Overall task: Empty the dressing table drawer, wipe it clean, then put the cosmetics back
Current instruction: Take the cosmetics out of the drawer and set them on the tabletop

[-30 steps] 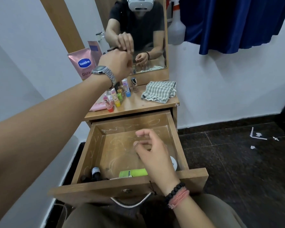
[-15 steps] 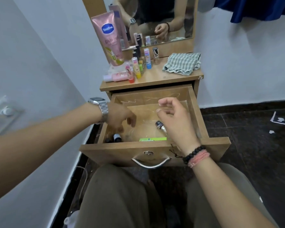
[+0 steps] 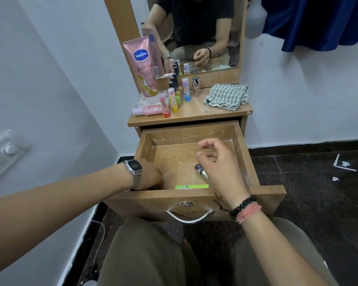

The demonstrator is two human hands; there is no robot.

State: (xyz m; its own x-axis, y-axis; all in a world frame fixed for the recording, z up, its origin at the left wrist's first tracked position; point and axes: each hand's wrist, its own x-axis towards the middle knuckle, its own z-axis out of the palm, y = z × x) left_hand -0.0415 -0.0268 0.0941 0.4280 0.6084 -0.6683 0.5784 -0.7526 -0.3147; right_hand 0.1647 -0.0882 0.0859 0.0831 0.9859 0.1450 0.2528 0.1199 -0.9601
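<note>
The wooden drawer [image 3: 244,153] is pulled out in front of me. My left hand [image 3: 151,176], with a steel watch, reaches into its front left corner; the fingers are hidden behind the drawer front. My right hand [image 3: 221,170] hovers over the right side with thumb and forefinger apart, and a small dark-capped tube [image 3: 199,168] sticks out from under its curled fingers. A green box [image 3: 191,186] lies against the inside of the drawer front. On the tabletop stand a pink Vaseline tube [image 3: 143,65], several lip balm sticks [image 3: 174,100] and a small glass bottle [image 3: 195,86].
A checked cloth [image 3: 226,96] lies crumpled on the right of the tabletop, below the mirror [image 3: 194,27]. A metal handle [image 3: 189,216] hangs on the drawer front above my knees. A white wall runs close on the left, and a blue curtain [image 3: 318,19] hangs at the upper right.
My left hand came down from the tabletop into the drawer's front left corner. My right hand stayed over the drawer, and the small tube now shows beneath it.
</note>
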